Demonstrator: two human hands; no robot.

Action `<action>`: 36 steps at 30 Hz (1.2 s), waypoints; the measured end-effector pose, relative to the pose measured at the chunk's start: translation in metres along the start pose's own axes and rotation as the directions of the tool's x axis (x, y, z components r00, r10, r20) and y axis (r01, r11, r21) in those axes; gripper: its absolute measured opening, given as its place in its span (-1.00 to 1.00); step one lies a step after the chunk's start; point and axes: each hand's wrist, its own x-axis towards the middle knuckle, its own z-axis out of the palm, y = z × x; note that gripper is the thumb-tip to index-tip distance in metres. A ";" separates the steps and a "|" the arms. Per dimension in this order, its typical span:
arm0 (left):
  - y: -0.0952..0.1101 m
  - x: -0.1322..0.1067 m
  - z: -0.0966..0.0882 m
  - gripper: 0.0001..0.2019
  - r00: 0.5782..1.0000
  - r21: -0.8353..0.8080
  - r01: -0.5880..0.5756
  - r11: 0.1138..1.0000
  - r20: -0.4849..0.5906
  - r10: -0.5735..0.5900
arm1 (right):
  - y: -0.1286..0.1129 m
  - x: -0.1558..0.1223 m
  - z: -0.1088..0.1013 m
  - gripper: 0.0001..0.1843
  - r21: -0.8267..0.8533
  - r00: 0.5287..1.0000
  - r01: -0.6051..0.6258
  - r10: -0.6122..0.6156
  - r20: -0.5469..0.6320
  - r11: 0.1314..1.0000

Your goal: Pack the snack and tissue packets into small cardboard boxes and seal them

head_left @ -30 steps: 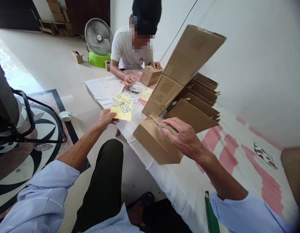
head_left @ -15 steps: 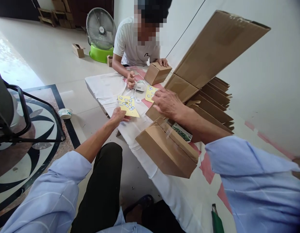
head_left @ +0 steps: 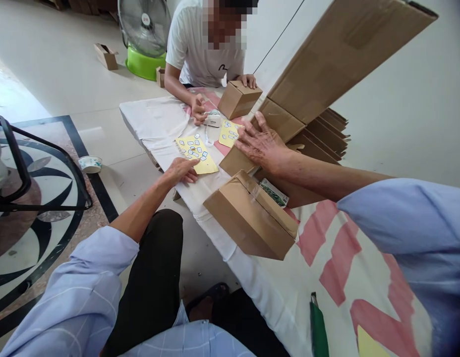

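Note:
My left hand [head_left: 183, 170] is at the near edge of a yellow sheet [head_left: 197, 157] dotted with small blue-outlined stickers. Its thumb lies on top of the sheet and the fingers are at the edge below, pinching it. My right hand [head_left: 265, 144] is open, fingers spread over the folded part of a large cardboard piece [head_left: 284, 119]. Just beyond its fingertips lies a second yellow sticker sheet [head_left: 227, 133], partly covered. Below my right forearm sits a closed cardboard box [head_left: 252, 213], with a small green-and-white packet [head_left: 274, 192] beside it.
Across the cloth-covered table [head_left: 151, 111], a person in a white shirt has one hand on a small box [head_left: 239, 99] and the other at a white tape dispenser [head_left: 212, 119]. A green-handled cutter [head_left: 318, 325] lies near me. Flattened cardboard [head_left: 322, 136] leans by the wall.
My right hand has spread its fingers and flattened against the cardboard, its forearm swinging outward. The view has shifted, showing a yellow corner at bottom right. My left thumb reaches further over the sheet.

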 end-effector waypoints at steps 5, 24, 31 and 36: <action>0.002 0.009 0.005 -0.87 0.996 0.052 0.061 0.997 -0.067 -0.057 | -0.002 0.002 -0.002 -0.56 -0.034 0.999 -0.011 0.013 0.050 0.999; 0.004 0.014 0.035 -0.89 0.989 0.134 0.093 0.987 -0.125 -0.077 | 0.040 0.005 -0.047 -0.66 -0.024 0.996 0.069 -0.067 0.063 0.997; 0.011 0.031 0.066 -0.91 0.993 0.105 0.094 0.990 -0.080 -0.086 | 0.027 0.001 -0.045 -0.74 0.026 0.998 0.024 -0.025 0.051 0.999; 0.015 0.051 0.087 -0.90 0.992 0.111 0.120 0.987 -0.056 -0.114 | 0.020 0.003 -0.032 -0.66 0.035 0.995 -0.053 0.049 0.085 0.998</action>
